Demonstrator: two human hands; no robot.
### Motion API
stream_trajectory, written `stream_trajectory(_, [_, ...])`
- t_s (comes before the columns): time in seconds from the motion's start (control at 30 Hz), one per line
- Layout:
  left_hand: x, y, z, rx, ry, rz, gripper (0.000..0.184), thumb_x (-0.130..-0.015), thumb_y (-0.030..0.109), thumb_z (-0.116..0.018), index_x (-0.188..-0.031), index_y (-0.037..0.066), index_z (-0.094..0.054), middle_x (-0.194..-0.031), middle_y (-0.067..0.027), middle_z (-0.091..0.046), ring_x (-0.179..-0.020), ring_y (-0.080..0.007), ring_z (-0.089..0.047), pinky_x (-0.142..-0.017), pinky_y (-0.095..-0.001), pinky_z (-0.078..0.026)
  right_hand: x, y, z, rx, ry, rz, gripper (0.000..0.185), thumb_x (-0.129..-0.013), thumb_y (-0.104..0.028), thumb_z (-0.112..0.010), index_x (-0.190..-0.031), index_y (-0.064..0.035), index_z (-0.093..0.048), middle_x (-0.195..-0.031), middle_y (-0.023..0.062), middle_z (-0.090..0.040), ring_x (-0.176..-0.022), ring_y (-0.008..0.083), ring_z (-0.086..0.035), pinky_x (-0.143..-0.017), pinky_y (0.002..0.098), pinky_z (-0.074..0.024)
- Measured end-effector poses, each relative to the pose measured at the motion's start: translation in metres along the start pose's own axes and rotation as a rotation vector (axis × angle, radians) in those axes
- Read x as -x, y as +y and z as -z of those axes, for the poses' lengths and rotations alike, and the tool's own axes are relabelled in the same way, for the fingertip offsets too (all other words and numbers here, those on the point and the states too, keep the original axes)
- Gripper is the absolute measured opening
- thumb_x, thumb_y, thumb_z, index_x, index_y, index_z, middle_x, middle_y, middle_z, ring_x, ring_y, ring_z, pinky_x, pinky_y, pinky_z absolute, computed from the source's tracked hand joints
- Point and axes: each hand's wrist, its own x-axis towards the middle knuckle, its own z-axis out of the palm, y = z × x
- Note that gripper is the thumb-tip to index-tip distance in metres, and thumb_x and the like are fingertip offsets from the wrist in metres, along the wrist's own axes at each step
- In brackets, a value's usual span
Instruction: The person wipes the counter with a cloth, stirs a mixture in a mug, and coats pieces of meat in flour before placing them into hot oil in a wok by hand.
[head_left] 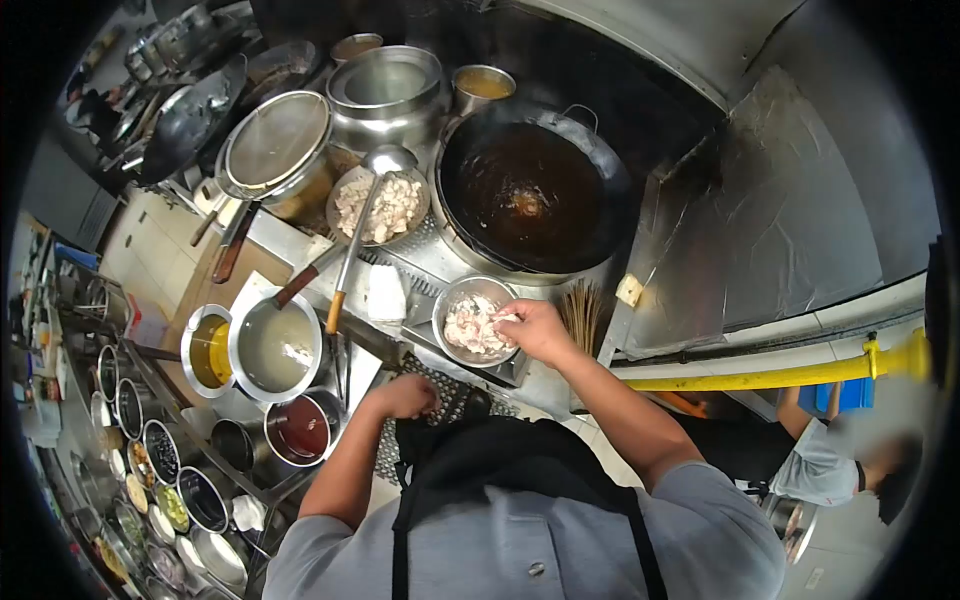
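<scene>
My right hand (537, 332) reaches into a metal bowl (440, 318) at the counter's front edge. Its fingers are pinched on pale meat pieces (470, 325), which look raw and fill the bowl. Beyond the bowl, a large wok (475, 240) holds dark oil (530, 175), with a bubbling patch in its middle. My left hand (408, 397) is curled closed in front of the counter, left of the bowl; anything inside it is hidden. A white folded cloth (386, 294) lies between my hands and a strainer (333, 215) of pale meat chunks (385, 208), with a ladle (388, 160) across it.
Left are a pot of cloudy liquid (275, 345), a yellow oil pot (210, 350) and a red sauce pot (302, 430). A bamboo brush (580, 315) stands right of my right hand. A yellow pipe (760, 378) runs along the right. Another person (820, 465) is at far right.
</scene>
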Motion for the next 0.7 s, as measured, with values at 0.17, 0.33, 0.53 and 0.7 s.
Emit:
stream_trajectory(0.17, [0.011,0.084,0.015,-0.247,0.655,-0.47,0.032,-0.078,0.026,-0.067,-0.102,0.005,-0.065,-0.096,-0.022,-0.061,-0.088,-0.0378,-0.059,-0.079,-0.0413,-0.048,0.0,0.002,0.004,-0.303,-0.059,-0.078,0.01,-0.078,-0.001,-0.067,-0.086,0.0032,-0.066,-0.072,0.0042,-0.063,-0.057,0.0092,-0.055,-0.053,0.024,-0.0459])
stream_trajectory(0.33, [-0.046,0.1,0.012,-0.515,0.705,-0.498,0.042,-0.074,0.026,-0.072,-0.11,0.006,-0.064,-0.101,-0.0235,-0.058,-0.095,-0.0383,-0.058,-0.082,-0.0418,-0.048,0.011,-0.033,0.003,-0.144,-0.055,0.064,0.01,-0.079,-0.001,-0.067,-0.088,0.0037,-0.066,-0.072,0.0047,-0.064,-0.056,0.0085,-0.055,-0.052,0.0236,-0.0453])
stream_trajectory(0.53, [-0.048,0.107,0.027,0.368,0.405,-0.432,0.022,-0.092,0.009,-0.056,-0.112,-0.001,-0.06,-0.101,-0.0051,-0.064,-0.085,-0.0097,-0.059,-0.072,-0.0269,-0.052,0.011,-0.031,0.015,-0.057,0.103,0.226,0.018,-0.08,-0.007,-0.069,-0.097,0.0007,-0.065,-0.079,0.0032,-0.066,-0.067,0.0067,-0.057,-0.063,0.0242,-0.0483])
stream_trajectory(0.7, [-0.037,0.126,0.027,0.638,0.221,-0.535,0.021,-0.092,0.004,-0.054,-0.112,0.0,-0.058,-0.102,-0.0074,-0.064,-0.084,-0.0129,-0.062,-0.072,-0.029,-0.054,0.017,-0.021,0.001,0.222,0.18,0.271,0.036,-0.074,-0.017,-0.074,-0.103,0.0009,-0.061,-0.089,0.0121,-0.067,-0.081,0.0174,-0.063,-0.074,0.0326,-0.05])
